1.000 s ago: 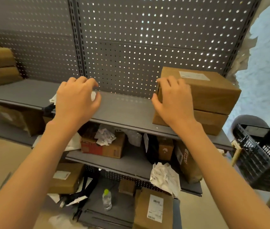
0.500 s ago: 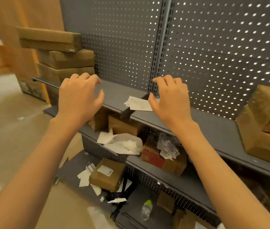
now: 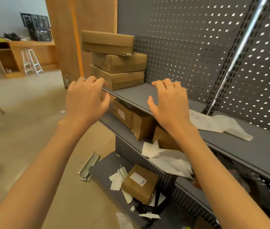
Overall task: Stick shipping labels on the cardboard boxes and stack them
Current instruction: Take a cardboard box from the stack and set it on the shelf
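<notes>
Both hands empty, left hand [image 3: 85,98] and right hand [image 3: 169,103] fingers loosely spread above the top shelf [image 3: 136,95] edge, facing the three-high cardboard box stack [image 3: 116,60] at its far end; best to grip the top box by both sides and lift level, since it overhangs.

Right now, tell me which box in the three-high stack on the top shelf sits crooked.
The topmost box of the stack: it is turned askew and overhangs to the left, while the middle box and bottom box lie roughly squared.
</notes>
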A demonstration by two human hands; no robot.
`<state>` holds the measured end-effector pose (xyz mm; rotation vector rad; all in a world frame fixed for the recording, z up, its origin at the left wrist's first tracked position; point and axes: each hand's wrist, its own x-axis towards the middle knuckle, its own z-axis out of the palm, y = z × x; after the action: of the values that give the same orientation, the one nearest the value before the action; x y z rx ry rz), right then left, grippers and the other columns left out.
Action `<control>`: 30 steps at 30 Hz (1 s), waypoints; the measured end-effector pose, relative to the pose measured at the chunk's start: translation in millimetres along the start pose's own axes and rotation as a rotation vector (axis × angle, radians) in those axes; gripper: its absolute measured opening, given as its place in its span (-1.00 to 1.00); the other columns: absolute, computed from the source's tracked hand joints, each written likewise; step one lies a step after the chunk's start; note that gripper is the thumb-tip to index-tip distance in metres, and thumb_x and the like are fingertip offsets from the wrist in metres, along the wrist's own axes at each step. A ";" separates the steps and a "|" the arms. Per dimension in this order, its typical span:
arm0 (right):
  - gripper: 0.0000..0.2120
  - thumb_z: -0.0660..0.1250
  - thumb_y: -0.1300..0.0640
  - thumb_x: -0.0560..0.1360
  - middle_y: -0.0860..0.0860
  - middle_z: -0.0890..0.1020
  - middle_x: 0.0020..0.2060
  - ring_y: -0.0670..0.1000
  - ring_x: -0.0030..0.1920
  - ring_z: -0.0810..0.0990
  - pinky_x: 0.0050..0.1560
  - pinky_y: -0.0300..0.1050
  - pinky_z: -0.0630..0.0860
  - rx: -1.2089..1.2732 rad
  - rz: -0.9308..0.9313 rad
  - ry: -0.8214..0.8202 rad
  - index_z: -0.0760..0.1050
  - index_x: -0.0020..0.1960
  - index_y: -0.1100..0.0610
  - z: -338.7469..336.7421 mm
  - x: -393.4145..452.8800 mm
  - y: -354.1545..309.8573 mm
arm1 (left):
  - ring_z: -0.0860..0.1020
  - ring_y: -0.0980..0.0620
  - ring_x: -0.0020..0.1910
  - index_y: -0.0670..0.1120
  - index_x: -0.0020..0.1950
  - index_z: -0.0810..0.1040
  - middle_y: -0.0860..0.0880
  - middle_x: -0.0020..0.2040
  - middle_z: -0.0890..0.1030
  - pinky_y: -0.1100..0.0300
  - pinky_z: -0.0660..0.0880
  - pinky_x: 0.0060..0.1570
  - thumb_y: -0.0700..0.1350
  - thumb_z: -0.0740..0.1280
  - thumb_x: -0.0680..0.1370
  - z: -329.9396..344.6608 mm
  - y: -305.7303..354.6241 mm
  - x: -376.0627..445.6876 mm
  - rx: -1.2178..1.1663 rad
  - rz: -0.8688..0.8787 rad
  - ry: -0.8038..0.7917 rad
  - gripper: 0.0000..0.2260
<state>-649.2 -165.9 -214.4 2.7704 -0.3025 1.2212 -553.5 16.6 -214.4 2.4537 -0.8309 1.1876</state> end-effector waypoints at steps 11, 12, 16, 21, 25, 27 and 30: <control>-0.71 0.30 0.10 0.48 0.14 0.57 -0.03 0.20 -0.01 0.52 -0.05 0.05 0.40 0.080 -0.026 0.043 0.51 0.14 0.20 103.8 91.3 -40.7 | 0.53 -0.23 -0.07 -0.13 0.04 0.57 -0.15 -0.04 0.61 0.00 0.42 -0.14 -0.05 0.29 0.50 72.2 -93.9 59.9 0.061 -0.028 0.025 -0.79; -0.72 0.30 0.10 0.48 0.14 0.57 -0.03 0.20 -0.01 0.51 -0.04 0.06 0.40 0.083 -0.022 0.048 0.51 0.14 0.20 113.3 103.6 -42.2 | 0.53 -0.23 -0.07 -0.13 0.03 0.57 -0.15 -0.05 0.62 -0.01 0.42 -0.13 -0.05 0.29 0.50 80.2 -102.1 71.0 0.061 -0.020 0.034 -0.80; -0.70 0.28 0.09 0.48 0.14 0.58 0.02 0.19 0.02 0.51 -0.01 0.06 0.40 0.095 0.002 0.081 0.50 0.16 0.19 145.9 156.8 -45.5 | 0.54 -0.23 -0.07 -0.13 0.03 0.57 -0.16 -0.06 0.62 -0.02 0.42 -0.11 -0.06 0.28 0.50 109.4 -131.6 121.7 0.077 0.001 0.054 -0.79; -0.67 0.24 0.05 0.51 0.11 0.55 0.08 0.16 0.08 0.48 0.05 0.02 0.37 0.108 0.022 0.129 0.46 0.23 0.16 173.4 218.9 -48.5 | 0.53 -0.23 -0.06 -0.13 0.04 0.58 -0.16 -0.06 0.61 0.01 0.39 -0.16 -0.06 0.29 0.50 135.6 -158.5 174.0 0.082 0.000 0.120 -0.79; -0.67 0.24 0.07 0.51 0.13 0.56 0.09 0.18 0.08 0.49 0.08 0.05 0.38 0.116 0.025 0.175 0.48 0.22 0.18 189.6 252.8 -53.6 | 0.53 -0.23 -0.03 -0.13 0.07 0.57 -0.15 -0.02 0.62 -0.02 0.42 -0.10 -0.05 0.26 0.50 154.5 -178.8 204.8 0.078 -0.005 0.140 -0.76; -0.68 0.24 0.07 0.50 0.13 0.56 0.09 0.18 0.09 0.49 0.08 0.05 0.39 0.099 0.024 0.187 0.48 0.20 0.19 196.8 265.9 -54.4 | 0.53 -0.23 -0.02 -0.13 0.08 0.57 -0.15 -0.01 0.62 -0.04 0.43 -0.06 -0.05 0.25 0.50 163.2 -186.3 217.9 0.062 -0.008 0.149 -0.75; -0.69 0.23 0.06 0.51 0.13 0.54 0.09 0.16 0.09 0.48 0.08 0.02 0.39 0.063 0.026 0.200 0.48 0.19 0.19 206.2 283.2 -52.5 | 0.52 -0.23 -0.01 -0.14 0.10 0.57 -0.16 0.01 0.61 -0.03 0.41 -0.07 -0.05 0.27 0.50 177.9 -194.5 233.4 0.042 -0.015 0.152 -0.75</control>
<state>-302.7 -189.6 -144.6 2.6731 -0.2882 1.5251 -209.4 -2.6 -142.6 2.3616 -0.7501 1.3792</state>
